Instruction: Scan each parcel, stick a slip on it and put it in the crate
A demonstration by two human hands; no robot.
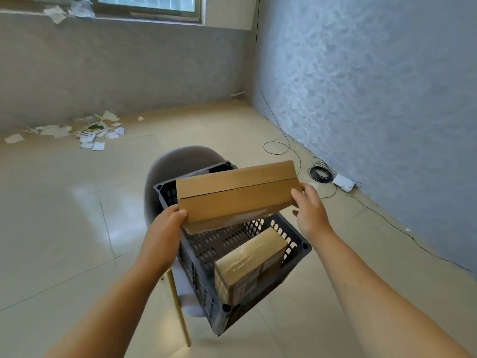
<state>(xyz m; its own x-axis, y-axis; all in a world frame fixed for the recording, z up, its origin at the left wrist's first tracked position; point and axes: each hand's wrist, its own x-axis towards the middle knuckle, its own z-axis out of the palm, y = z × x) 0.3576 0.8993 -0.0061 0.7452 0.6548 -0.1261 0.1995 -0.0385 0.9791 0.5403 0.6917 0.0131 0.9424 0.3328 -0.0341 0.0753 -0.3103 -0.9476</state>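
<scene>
At far left, loose paper scraps (85,131) lay scattered on the floor by the wall; too many and too jumbled to count.

Your left hand (165,228) was closed on the near left corner of the flat cardboard parcel (236,193), thumb on top, fingers hidden beneath. The parcel sat tilted in the air directly above the far half of the dark slotted crate (294,244), not touching its rim as far as could be judged. A pale patch showed on its underside near the lower edge, possibly the slip; not legible.

Step in hand, by judgement: placing. The parcel was carried over the crate, so scanning and sticking looked done for this one.

Inside the crate, one taped parcel (251,264) lay in the near right part. The crate rested on a grey chair (180,161) with pale wooden legs.

Your right hand (309,210) cupped the parcel's right end, thumb on the top edge, fingers partly spread behind it; a light hold, not a clamp.

Next move calls for: lowering the parcel level into the free far side, clear of the taped parcel, then letting go with both hands.

Count: parcels 2 (one held, one in crate); crates 1; chairs 1; hands 2. At far right, one coiled black cable (320,173) and one white box (343,182) by the wall.
</scene>
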